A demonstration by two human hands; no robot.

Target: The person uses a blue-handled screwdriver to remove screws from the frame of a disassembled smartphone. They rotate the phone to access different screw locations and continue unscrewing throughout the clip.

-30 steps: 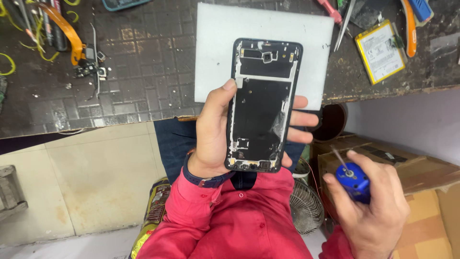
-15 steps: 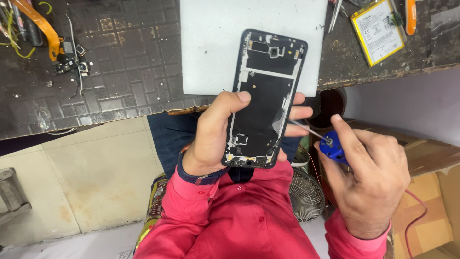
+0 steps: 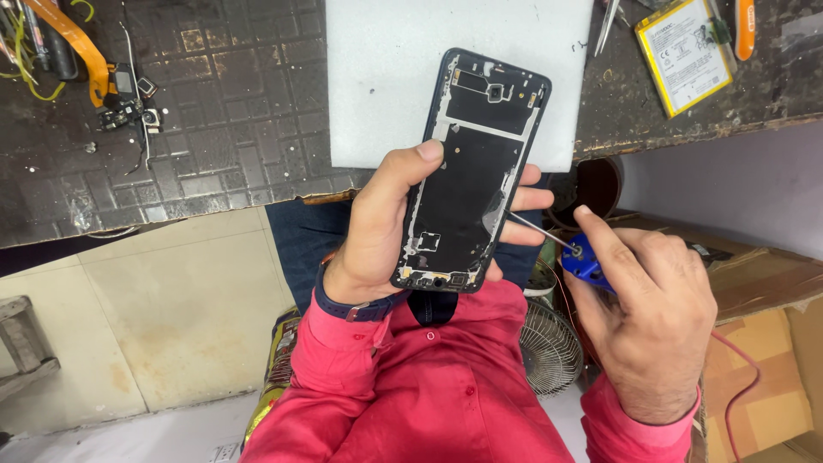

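My left hand grips an opened black phone frame, back side up, with its empty inner tray and bottom connectors showing. The thumb lies along the frame's left edge and the fingers wrap around its right edge. My right hand holds a small screwdriver with a blue handle. Its thin metal shaft points up-left, and the tip touches the phone frame's right edge near a shiny bit of film.
A white foam sheet lies on the dark tiled workbench. A yellow-edged phone battery and tools sit at the bench's top right. Orange flex cable and small parts lie top left. A small fan and cardboard box stand below.
My right hand has risen from low right to the phone, bringing the screwdriver tip against the frame's right edge. The left hand keeps its hold on the frame.
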